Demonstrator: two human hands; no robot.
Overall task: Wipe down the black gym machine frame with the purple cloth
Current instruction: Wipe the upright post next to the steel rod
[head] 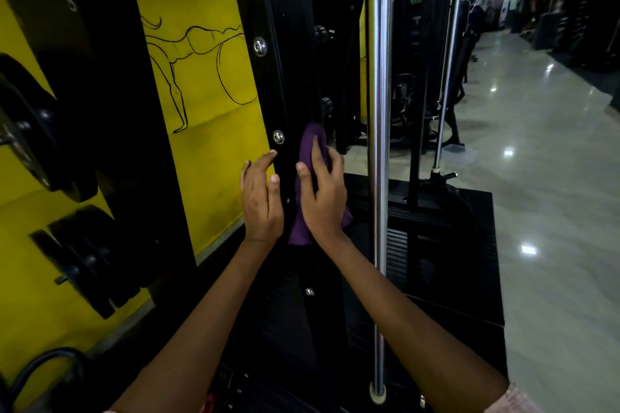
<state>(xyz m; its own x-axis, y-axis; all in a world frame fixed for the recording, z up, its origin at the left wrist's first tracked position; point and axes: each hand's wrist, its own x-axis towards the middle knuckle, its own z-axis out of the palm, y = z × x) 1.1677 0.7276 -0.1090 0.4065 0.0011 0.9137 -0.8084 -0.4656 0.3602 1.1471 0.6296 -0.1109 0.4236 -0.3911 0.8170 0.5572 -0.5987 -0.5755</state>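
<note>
A black upright post of the gym machine frame [278, 54] rises through the middle of the view, with two silver bolts on its face. My right hand [323, 198] presses the purple cloth [310, 147] flat against the right side of this post, fingers spread over the fabric. The cloth hangs down below my palm. My left hand [261, 201] rests beside it with fingers apart, fingertips touching the post's left edge just under the lower bolt, holding nothing.
A chrome guide rod [379, 111] stands just right of my right hand. A yellow wall [208, 84] with a line drawing lies behind the post. Black weight plates [37, 131] hang at left. The black ribbed base [443, 251] and shiny floor [553, 178] lie to the right.
</note>
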